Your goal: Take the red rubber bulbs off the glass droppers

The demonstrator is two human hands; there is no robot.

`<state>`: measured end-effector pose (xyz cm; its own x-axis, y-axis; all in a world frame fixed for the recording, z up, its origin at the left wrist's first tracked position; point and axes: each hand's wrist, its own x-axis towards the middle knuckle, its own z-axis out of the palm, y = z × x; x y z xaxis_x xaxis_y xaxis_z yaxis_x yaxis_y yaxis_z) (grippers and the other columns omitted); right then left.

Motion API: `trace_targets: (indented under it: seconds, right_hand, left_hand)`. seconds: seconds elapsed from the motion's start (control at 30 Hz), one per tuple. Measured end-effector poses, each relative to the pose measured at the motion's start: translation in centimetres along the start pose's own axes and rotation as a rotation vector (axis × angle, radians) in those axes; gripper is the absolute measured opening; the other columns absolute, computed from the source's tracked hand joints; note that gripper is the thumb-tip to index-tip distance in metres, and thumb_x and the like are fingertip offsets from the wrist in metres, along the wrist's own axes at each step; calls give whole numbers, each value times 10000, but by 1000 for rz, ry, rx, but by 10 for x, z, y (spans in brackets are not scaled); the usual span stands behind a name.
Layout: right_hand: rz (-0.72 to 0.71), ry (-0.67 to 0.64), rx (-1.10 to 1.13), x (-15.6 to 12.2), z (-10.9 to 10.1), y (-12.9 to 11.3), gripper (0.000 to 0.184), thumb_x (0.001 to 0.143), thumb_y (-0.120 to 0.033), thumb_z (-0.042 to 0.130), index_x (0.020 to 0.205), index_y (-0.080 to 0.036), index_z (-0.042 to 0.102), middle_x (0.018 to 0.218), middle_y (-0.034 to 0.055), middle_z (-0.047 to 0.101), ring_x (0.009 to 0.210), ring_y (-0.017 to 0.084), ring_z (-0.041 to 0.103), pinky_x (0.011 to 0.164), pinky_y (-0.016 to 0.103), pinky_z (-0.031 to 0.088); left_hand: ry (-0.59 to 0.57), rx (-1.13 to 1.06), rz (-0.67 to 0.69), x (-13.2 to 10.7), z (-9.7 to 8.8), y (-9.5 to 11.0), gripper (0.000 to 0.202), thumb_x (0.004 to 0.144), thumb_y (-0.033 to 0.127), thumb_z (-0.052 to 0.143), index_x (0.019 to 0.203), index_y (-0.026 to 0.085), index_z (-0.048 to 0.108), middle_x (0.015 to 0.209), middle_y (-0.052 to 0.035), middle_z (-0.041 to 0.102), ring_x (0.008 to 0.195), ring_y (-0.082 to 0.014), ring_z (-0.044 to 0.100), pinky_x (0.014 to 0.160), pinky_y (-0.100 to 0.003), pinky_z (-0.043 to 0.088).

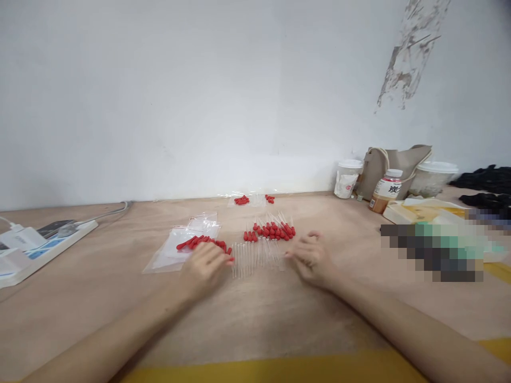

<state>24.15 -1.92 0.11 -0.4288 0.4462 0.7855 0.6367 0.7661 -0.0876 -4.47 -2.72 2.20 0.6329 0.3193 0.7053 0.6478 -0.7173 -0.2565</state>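
Note:
My left hand is closed, with a red rubber dropper bulb at its fingertips. Just beyond it, more red rubber bulbs lie on clear plastic bags. Thin glass dropper tubes are laid side by side between my two hands. Behind these tubes sits a group of droppers with red bulbs fitted, their glass ends pointing towards the wall. My right hand is closed in a pinch beside the right end of the tubes; whatever its fingertips hold is too small to make out.
Two small bags of red bulbs lie near the wall. On the left is a power strip with chargers. At right stand a paper cup, a drink bottle, a grey bag and a lidded tub.

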Motion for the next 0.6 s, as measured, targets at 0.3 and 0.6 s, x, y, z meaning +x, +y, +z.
trace_targets:
  seconds: [0.3, 0.6]
  right_hand:
    - [403, 12, -103, 11, 22, 5, 222, 828, -271, 460, 858, -230, 676, 748, 22, 679, 676, 136, 567, 740, 300, 256]
    - [271, -108, -295, 13, 34, -5, 233, 828, -223, 438, 840, -240, 670, 687, 24, 624, 689, 134, 509, 681, 304, 223]
  left_hand:
    - [-275, 67, -1007, -15, -39, -102, 272, 773, 303, 441, 935, 215, 641, 765, -21, 622, 685, -195, 582, 626, -303, 439]
    - [-219, -68, -1175, -39, -8, -122, 343, 680, 416, 537, 921, 174, 570, 828, -41, 640, 721, -193, 598, 594, -270, 453]
